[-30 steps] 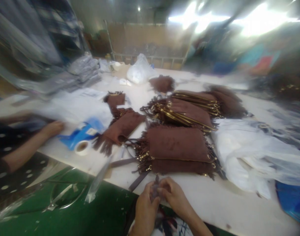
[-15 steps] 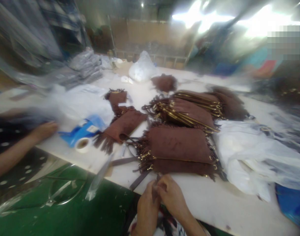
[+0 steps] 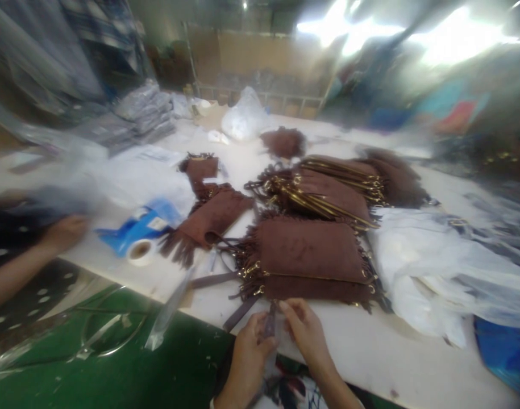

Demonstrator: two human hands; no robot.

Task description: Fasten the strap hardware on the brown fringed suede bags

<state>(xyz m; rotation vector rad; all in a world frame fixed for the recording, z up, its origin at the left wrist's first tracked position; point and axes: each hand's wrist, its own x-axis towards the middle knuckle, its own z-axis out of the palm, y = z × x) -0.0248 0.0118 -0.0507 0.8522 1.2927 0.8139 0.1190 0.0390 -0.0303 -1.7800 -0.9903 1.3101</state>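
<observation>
At the near edge of the white table [image 3: 370, 352], my left hand [image 3: 248, 355] and my right hand [image 3: 304, 332] pinch a narrow dark brown strap [image 3: 269, 325] between their fingertips. The strap stands upright between them. Just beyond my fingers lies a stack of brown suede fringed bags [image 3: 306, 258] with gold hardware. A loose brown strap [image 3: 238, 313] trails off the table's edge to the left of my hands.
More brown fringed bags [image 3: 328, 190] are piled mid-table, one lying open [image 3: 208, 221]. White plastic bags [image 3: 434, 267] cover the right side. A tape roll [image 3: 140, 251] and a blue packet [image 3: 134, 227] sit left, near another person's hand [image 3: 63, 233]. Green floor lies below.
My hands have stayed at the table's edge on the strap, their fingers shifting slightly. The other person's hand on the left has drawn back toward the left.
</observation>
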